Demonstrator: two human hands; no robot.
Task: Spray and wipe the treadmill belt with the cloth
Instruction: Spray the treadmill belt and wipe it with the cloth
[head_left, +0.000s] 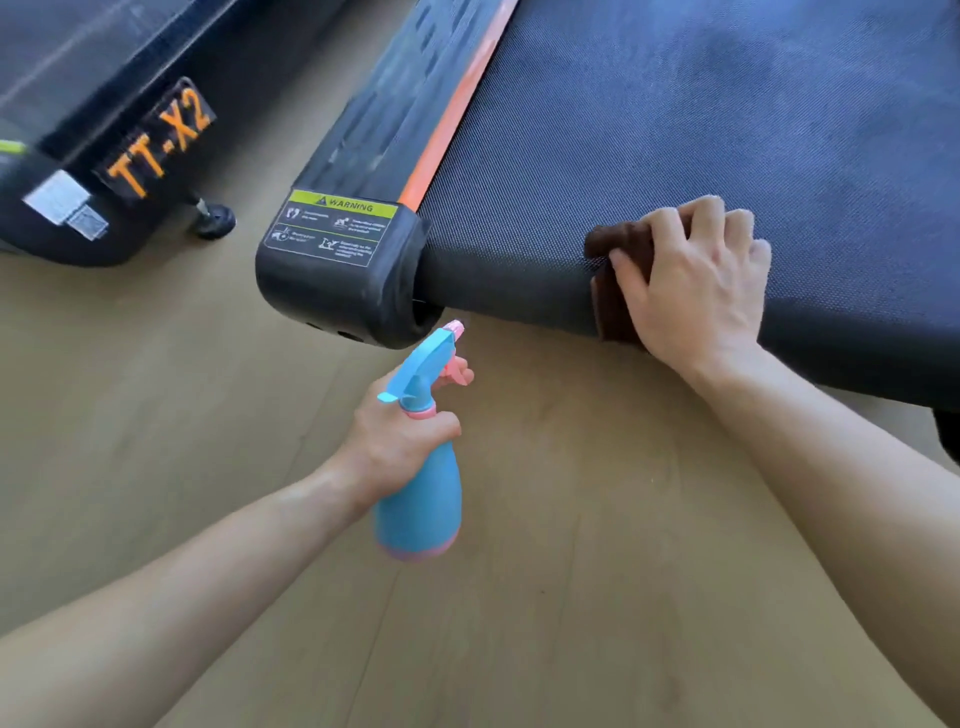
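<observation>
The right hand (693, 278) presses the brown cloth (615, 283) over the belt (675, 130)'s rear edge to wipe; the left hand (400, 441) grips the spray bottle (423, 493), nozzle aimed beltward, ready.

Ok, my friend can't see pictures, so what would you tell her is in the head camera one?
A person's right hand presses a brown cloth onto the near end of a dark treadmill belt, fingers curled over it. Their left hand grips a blue and pink spray bottle above a wooden floor, its nozzle aimed toward the treadmill.
</observation>
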